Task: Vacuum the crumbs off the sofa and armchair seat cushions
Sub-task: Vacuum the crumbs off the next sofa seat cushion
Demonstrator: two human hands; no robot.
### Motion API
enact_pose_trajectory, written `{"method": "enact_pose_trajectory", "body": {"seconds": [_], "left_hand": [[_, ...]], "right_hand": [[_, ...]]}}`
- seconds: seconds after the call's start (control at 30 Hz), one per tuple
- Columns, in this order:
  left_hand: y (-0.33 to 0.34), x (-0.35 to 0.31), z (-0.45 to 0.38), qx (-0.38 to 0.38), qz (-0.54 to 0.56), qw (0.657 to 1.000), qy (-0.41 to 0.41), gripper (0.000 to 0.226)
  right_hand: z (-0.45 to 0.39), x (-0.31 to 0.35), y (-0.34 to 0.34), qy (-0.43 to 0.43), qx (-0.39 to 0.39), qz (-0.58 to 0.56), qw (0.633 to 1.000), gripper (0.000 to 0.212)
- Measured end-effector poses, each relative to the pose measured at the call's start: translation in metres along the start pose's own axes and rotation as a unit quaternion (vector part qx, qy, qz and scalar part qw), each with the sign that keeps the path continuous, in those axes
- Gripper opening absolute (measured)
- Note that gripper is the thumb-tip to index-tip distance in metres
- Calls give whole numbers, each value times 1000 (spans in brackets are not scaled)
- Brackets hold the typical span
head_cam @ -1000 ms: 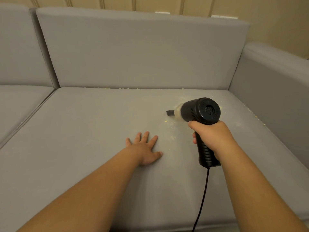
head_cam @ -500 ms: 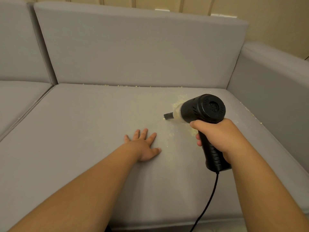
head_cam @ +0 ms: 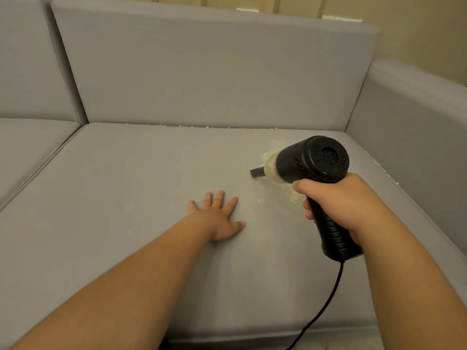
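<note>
- The neighbouring seat cushion [head_cam: 27,145], left of the seat cushion [head_cam: 131,188], is cut off by the frame edge; a narrow seam divides the two.
- The left hand [head_cam: 219,218] lies flat on the seat cushion near its middle, fingers spread and straight, palm down, holding nothing. Left of it the grey fabric runs bare to the seam.
- Fine crumbs [head_cam: 290,195] lie scattered on the seat cushion just right of the left hand, thickest under the vacuum; some are hidden beneath its body. More specks line the cushion's back edge below the back cushion [head_cam: 214,69].
- The handheld vacuum [head_cam: 313,160] hangs over the right part of the seat cushion, its nozzle [head_cam: 256,172] pointing left and down; whether the tip touches the fabric is hard to tell.
- The right hand [head_cam: 338,203] grips the vacuum's handle, fingers curled around it and hiding its upper part.
- The cord [head_cam: 328,301] drops from the handle over the seat cushion's front edge and leaves the frame.
- The armrest [head_cam: 414,137] walls in the seat cushion's right side, with crumbs along that seam.
</note>
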State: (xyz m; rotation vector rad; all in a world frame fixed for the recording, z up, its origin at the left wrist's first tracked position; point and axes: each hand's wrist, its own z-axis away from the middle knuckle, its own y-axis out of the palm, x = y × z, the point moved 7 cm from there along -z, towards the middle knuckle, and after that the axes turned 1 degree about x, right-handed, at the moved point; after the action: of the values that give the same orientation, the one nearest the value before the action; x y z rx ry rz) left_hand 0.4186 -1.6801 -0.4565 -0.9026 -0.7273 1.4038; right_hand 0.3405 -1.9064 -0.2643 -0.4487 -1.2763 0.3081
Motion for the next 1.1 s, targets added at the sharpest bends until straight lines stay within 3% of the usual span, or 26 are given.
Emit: {"method": "enact_pose_trajectory", "body": {"seconds": [0.3, 0.53, 0.73, 1.1], "left_hand": [[0, 0, 2, -3, -4, 1000, 5, 83], [1, -2, 3, -5, -7, 1000, 2, 84], [-3, 2, 2, -13, 5, 1000, 9, 80], [6, -13, 28, -9, 9, 1000, 12, 80]], "right_hand": [[-17, -22, -2, 18, -64, -30, 997, 12], [-28, -25, 16, 14, -24, -62, 998, 15], [-34, -35, 8, 10, -99, -42, 994, 20], [-15, -29, 23, -8, -42, -26, 999, 19]]}}
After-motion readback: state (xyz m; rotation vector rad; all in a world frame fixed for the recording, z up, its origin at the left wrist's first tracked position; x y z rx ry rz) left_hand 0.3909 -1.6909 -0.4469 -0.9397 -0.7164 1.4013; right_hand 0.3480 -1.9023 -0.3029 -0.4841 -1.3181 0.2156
